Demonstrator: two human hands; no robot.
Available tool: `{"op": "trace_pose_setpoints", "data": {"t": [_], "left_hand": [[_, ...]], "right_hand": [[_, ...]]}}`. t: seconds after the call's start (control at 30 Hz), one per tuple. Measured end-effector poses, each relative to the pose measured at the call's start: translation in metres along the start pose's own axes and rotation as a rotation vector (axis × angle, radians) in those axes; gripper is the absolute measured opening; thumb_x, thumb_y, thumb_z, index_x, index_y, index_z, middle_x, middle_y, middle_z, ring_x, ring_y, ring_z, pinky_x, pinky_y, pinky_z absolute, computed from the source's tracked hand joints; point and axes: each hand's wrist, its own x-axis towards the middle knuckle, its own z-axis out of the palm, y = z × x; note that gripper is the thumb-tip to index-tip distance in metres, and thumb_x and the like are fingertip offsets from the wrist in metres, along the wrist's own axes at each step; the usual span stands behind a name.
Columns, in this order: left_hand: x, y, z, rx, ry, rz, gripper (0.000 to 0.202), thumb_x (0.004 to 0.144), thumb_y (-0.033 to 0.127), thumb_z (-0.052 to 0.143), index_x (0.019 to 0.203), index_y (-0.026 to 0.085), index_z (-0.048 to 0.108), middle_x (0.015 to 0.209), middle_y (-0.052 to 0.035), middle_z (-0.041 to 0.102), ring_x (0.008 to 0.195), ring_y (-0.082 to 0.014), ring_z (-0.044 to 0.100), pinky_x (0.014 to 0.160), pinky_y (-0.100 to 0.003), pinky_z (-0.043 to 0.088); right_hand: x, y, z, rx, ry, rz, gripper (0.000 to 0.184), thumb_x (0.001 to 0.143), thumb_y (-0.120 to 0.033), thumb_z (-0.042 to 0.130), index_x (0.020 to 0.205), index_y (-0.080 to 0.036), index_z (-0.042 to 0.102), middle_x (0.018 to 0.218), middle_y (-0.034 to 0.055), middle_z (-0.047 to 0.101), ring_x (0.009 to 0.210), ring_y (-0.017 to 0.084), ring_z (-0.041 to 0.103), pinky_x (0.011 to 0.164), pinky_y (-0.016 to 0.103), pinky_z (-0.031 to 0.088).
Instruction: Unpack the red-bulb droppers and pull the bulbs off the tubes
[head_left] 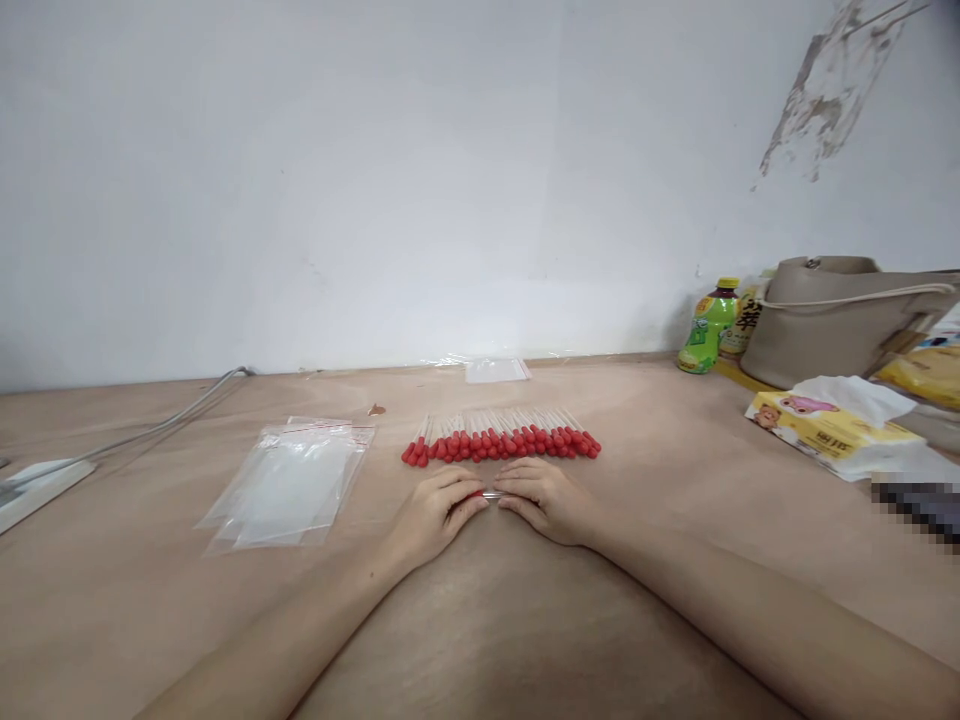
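Near the middle of the table, my left hand (439,510) is closed around the red end of a thin, clear-stemmed dropper (491,494). My right hand (546,500) pinches its clear stem from the other side. Only a short stretch of the dropper shows between the fingers, and it lies sideways. Just beyond both hands is a wide row of similar red-bulbed droppers (510,442), with bulbs toward me and thin pale stems pointing to the wall. To the left lies an overlapping stack of clear zip bags (292,485).
Another clear bag (496,371) lies by the wall. A power strip (45,490) with a grey cable (180,412) sits at left. On the right are a green bottle (705,332), a beige bag (817,325), a yellow tissue pack (832,425) and a blurred dark object (922,505).
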Motion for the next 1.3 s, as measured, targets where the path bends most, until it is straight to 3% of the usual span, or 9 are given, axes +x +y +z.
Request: {"op": "trace_pose_setpoints", "data": {"t": [0.2, 0.57, 0.8, 1.03, 1.2, 1.3], "left_hand": [[-0.001, 0.002, -0.001, -0.017, 0.017, 0.013, 0.017, 0.086, 0.023, 0.048, 0.097, 0.019, 0.060, 0.092, -0.0047, 0.064, 0.087, -0.0158, 0.058, 0.078, -0.031, 0.048], [0.000, 0.001, 0.001, 0.040, 0.009, 0.090, 0.020, 0.086, 0.022, 0.046, 0.101, 0.019, 0.060, 0.101, -0.0063, 0.064, 0.098, -0.0177, 0.058, 0.088, -0.035, 0.047], [0.002, 0.007, -0.003, 0.081, -0.037, 0.087, 0.019, 0.086, 0.020, 0.044, 0.096, 0.017, 0.061, 0.101, -0.0071, 0.064, 0.099, -0.0182, 0.057, 0.091, -0.035, 0.045], [0.001, 0.008, -0.006, 0.076, -0.102, 0.072, 0.020, 0.087, 0.020, 0.042, 0.097, 0.018, 0.060, 0.104, -0.0064, 0.063, 0.106, -0.0184, 0.054, 0.095, -0.037, 0.043], [0.001, 0.009, -0.010, 0.062, -0.172, 0.072, 0.022, 0.088, 0.019, 0.039, 0.100, 0.019, 0.058, 0.110, -0.0047, 0.061, 0.114, -0.0175, 0.048, 0.102, -0.039, 0.035], [0.002, 0.011, -0.012, 0.079, -0.207, 0.069, 0.024, 0.089, 0.021, 0.038, 0.103, 0.019, 0.056, 0.116, -0.0054, 0.059, 0.118, -0.0184, 0.045, 0.104, -0.042, 0.030]], "right_hand": [[0.002, -0.002, 0.000, 0.039, -0.004, -0.016, 0.026, 0.085, -0.034, 0.049, 0.100, -0.017, 0.062, 0.102, 0.0084, 0.064, 0.096, 0.018, 0.057, 0.087, 0.033, 0.046], [0.005, -0.009, -0.004, 0.118, -0.081, 0.016, 0.023, 0.089, -0.024, 0.041, 0.098, -0.019, 0.061, 0.099, 0.0045, 0.065, 0.094, 0.015, 0.059, 0.085, 0.029, 0.046], [0.004, -0.010, -0.002, 0.081, -0.083, -0.005, 0.024, 0.089, -0.021, 0.037, 0.088, -0.017, 0.060, 0.084, 0.0047, 0.066, 0.079, 0.015, 0.060, 0.074, 0.027, 0.048], [0.002, -0.010, -0.001, -0.014, -0.054, -0.081, 0.022, 0.089, -0.021, 0.037, 0.084, -0.017, 0.058, 0.082, 0.0057, 0.064, 0.079, 0.015, 0.060, 0.075, 0.027, 0.049], [0.000, -0.012, -0.002, -0.134, 0.019, -0.187, 0.019, 0.088, -0.019, 0.039, 0.086, -0.015, 0.057, 0.093, 0.0091, 0.065, 0.090, 0.016, 0.060, 0.084, 0.029, 0.048], [0.000, -0.011, -0.002, -0.217, 0.082, -0.265, 0.016, 0.088, -0.019, 0.042, 0.083, -0.014, 0.057, 0.089, 0.0084, 0.066, 0.089, 0.016, 0.060, 0.084, 0.029, 0.049]]}}
